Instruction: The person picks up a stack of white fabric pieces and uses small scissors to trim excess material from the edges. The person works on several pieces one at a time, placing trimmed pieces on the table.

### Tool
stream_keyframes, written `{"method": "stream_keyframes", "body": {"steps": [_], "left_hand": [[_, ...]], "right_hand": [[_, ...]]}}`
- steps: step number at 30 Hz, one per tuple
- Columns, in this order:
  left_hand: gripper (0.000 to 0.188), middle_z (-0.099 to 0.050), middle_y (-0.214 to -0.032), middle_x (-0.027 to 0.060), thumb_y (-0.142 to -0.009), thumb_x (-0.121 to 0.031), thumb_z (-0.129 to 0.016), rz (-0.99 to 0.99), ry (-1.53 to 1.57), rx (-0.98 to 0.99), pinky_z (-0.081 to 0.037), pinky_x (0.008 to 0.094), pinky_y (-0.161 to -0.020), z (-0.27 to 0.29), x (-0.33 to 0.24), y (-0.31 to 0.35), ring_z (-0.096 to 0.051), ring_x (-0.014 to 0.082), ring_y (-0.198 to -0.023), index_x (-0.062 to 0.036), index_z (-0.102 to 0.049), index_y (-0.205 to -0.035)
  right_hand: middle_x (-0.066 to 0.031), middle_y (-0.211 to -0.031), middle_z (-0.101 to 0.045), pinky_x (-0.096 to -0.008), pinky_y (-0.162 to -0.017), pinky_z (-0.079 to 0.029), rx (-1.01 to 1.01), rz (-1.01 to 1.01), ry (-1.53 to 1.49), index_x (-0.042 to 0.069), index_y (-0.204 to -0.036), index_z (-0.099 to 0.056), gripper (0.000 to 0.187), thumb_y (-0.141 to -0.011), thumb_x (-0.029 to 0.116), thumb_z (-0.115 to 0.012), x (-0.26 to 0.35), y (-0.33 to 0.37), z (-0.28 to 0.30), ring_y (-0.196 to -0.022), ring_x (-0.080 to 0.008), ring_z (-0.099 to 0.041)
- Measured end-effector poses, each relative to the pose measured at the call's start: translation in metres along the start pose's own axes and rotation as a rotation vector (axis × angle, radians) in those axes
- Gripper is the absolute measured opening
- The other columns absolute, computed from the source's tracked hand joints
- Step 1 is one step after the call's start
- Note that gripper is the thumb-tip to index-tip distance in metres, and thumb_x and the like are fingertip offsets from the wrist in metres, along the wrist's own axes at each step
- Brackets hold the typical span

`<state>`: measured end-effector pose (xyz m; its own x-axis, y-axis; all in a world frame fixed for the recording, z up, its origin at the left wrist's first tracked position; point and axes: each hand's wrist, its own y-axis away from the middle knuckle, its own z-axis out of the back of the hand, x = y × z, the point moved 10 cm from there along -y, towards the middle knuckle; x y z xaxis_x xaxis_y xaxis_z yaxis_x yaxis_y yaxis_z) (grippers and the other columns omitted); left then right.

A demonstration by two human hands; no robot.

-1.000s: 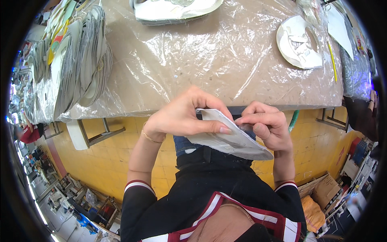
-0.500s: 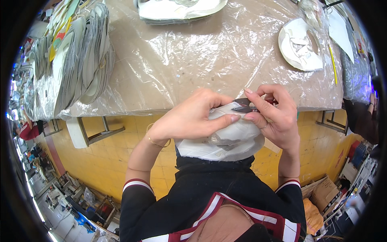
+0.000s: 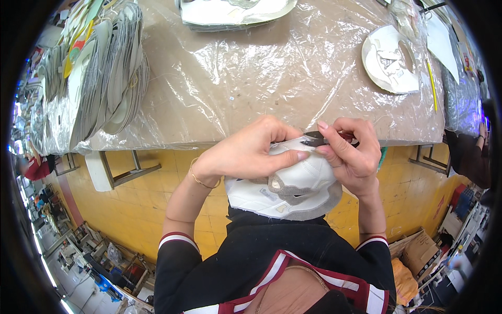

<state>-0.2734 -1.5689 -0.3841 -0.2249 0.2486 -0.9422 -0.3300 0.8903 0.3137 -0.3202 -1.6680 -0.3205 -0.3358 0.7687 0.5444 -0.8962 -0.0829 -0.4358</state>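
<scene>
A white and grey shoe upper (image 3: 300, 180) hangs over my lap in front of the table edge. My left hand (image 3: 261, 149) pinches its top edge between thumb and fingers. In my right hand (image 3: 355, 152) are small dark thread snips (image 3: 316, 140), a bit of red showing at the handle. The blades point left and lie at the upper's edge, close to my left fingertips. Whether the blades touch a thread is too small to tell.
A plastic-covered table (image 3: 219, 89) lies ahead. Piled shoe uppers (image 3: 112, 73) stand at its left, another stack (image 3: 235, 13) at the far middle. One curved white upper (image 3: 389, 60) and a yellow pencil-like stick (image 3: 432, 86) lie at the right. Stools (image 3: 133, 172) stand under the table.
The shoe upper's lower part has swung down and opened toward me, showing more of its face. My right hand has shifted slightly, and the snips still lie at the edge.
</scene>
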Motion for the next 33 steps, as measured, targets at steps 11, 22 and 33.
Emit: {"method": "stream_keyframes", "body": {"steps": [11, 22, 33], "left_hand": [[0.029, -0.069, -0.079, 0.0050, -0.089, -0.018, -0.067, -0.003, 0.101, 0.006, -0.048, 0.0238, -0.064, -0.001, 0.003, -0.002, -0.055, 0.0046, -0.073, 0.0078, -0.067, -0.101], [0.029, -0.069, -0.080, 0.0046, -0.089, -0.019, -0.067, 0.047, 0.088, 0.052, -0.047, 0.0225, -0.062, -0.003, 0.000, -0.003, -0.055, 0.0039, -0.072, 0.0074, -0.068, -0.101], [0.028, -0.068, -0.085, 0.0038, -0.087, -0.019, -0.070, -0.015, 0.110, 0.006, -0.047, 0.0210, -0.068, 0.000, -0.007, -0.011, -0.057, 0.0043, -0.078, 0.0059, -0.067, -0.101]], "right_hand": [[0.0017, -0.083, -0.063, -0.0280, -0.057, -0.036, -0.003, 0.035, -0.002, 0.014, -0.100, -0.073, 0.034, -0.067, 0.017, -0.078, 0.002, -0.002, 0.002, -0.063, -0.0120, -0.053], [0.0002, -0.081, -0.062, -0.0275, -0.056, -0.037, 0.018, 0.073, 0.069, 0.013, -0.099, -0.073, 0.032, -0.069, 0.022, -0.077, 0.002, -0.004, 0.006, -0.061, -0.0128, -0.053], [-0.0033, -0.084, -0.061, -0.0265, -0.058, -0.043, -0.057, -0.246, -0.261, 0.005, -0.105, -0.069, 0.026, -0.081, 0.013, -0.072, -0.029, 0.003, 0.013, -0.068, -0.0139, -0.058]]}}
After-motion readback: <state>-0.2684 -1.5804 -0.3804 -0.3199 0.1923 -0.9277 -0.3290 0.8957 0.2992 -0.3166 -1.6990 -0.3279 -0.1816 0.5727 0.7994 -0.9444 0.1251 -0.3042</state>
